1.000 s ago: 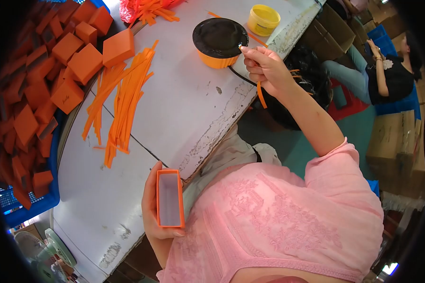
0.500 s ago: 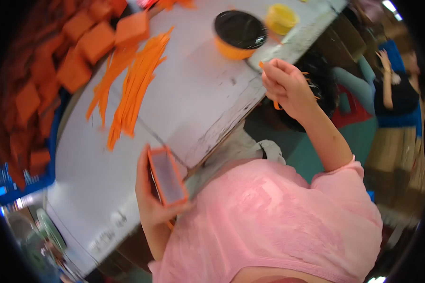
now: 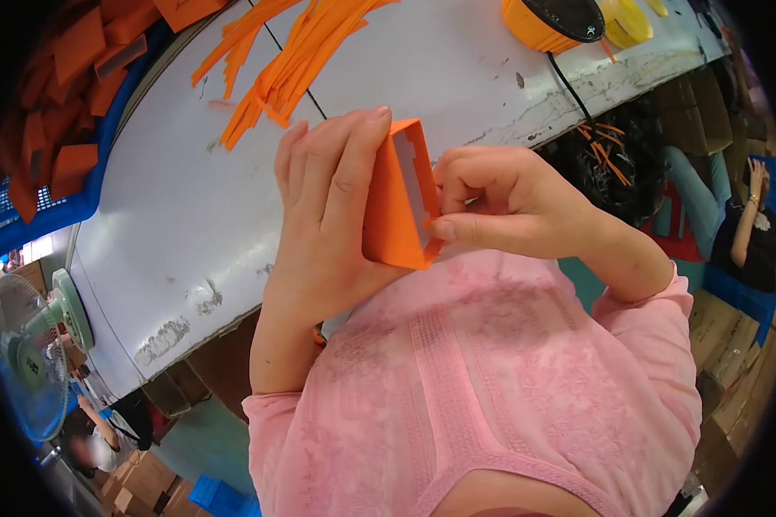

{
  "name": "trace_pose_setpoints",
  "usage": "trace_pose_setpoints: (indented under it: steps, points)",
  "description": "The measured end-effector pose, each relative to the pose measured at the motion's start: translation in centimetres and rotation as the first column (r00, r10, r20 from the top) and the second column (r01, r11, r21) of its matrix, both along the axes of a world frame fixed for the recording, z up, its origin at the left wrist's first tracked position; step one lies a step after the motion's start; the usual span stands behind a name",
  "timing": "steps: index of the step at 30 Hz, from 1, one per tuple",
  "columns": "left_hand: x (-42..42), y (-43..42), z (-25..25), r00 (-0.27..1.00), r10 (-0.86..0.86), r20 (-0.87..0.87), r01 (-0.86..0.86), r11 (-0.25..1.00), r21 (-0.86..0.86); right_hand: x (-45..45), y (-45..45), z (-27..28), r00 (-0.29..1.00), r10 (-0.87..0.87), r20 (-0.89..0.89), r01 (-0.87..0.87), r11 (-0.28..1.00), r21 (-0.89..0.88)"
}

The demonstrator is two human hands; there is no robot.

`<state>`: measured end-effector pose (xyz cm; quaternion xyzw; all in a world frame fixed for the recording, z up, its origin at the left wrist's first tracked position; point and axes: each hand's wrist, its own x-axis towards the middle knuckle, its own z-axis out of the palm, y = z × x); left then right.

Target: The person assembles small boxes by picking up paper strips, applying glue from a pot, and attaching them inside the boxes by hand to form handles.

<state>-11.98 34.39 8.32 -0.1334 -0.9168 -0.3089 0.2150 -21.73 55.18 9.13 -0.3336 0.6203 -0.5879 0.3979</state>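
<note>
Orange box [image 3: 388,215], just one, is held between two hands [image 3: 323,207] [image 3: 517,202]

Premises: a workshop, evidenced by a worn worktop [image 3: 190,233], orange strips [image 3: 306,60], a crate [image 3: 79,209] of boxes [image 3: 75,168], cartons [image 3: 722,334] and a seated co-worker [image 3: 744,237].

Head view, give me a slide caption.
The left hand holds an open orange box while the right hand touches it, orange strips on the table.

Box [image 3: 390,207] between hands [image 3: 513,202], strips [image 3: 297,69] on table [image 3: 181,215] beyond, crate [image 3: 90,196] left, pot [image 3: 543,28] right
</note>
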Motion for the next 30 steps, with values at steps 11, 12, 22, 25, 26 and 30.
trace_pose_setpoints:
  steps: [11, 12, 22, 25, 26, 30]
  points:
    - [0.2, 0.1, 0.2, 0.998, 0.016, -0.056, -0.022, 0.993, -0.115, 0.3, -0.6, 0.7, 0.986, -0.033, -0.164, 0.053, 0.992, 0.118]
    - [0.3, 0.3, 0.5, 0.998, 0.027, -0.056, -0.032, 0.994, -0.102, 0.4, -0.7, 0.8, 0.986, -0.035, -0.164, 0.055, 0.992, 0.117]
    - [0.8, 1.1, 1.3, 0.986, 0.092, -0.142, -0.135, 0.934, -0.33, 0.8, -2.0, 0.7, 0.98, -0.037, -0.196, 0.073, 0.981, 0.179]
    - [0.6, 0.8, 1.1, 0.994, 0.112, -0.016, -0.113, 0.989, -0.1, -1.3, -1.2, 0.5, 0.981, 0.147, -0.128, -0.119, 0.972, 0.204]
    - [0.7, 0.4, 1.2, 0.993, 0.114, 0.011, -0.113, 0.991, -0.077, -2.3, -0.3, 0.1, 0.973, 0.187, -0.135, -0.164, 0.972, 0.165]
    - [1.3, -1.4, 1.1, 0.979, 0.122, 0.165, -0.142, 0.983, 0.116, -6.4, 4.6, 1.0, 0.997, 0.068, -0.041, -0.056, 0.969, 0.242]
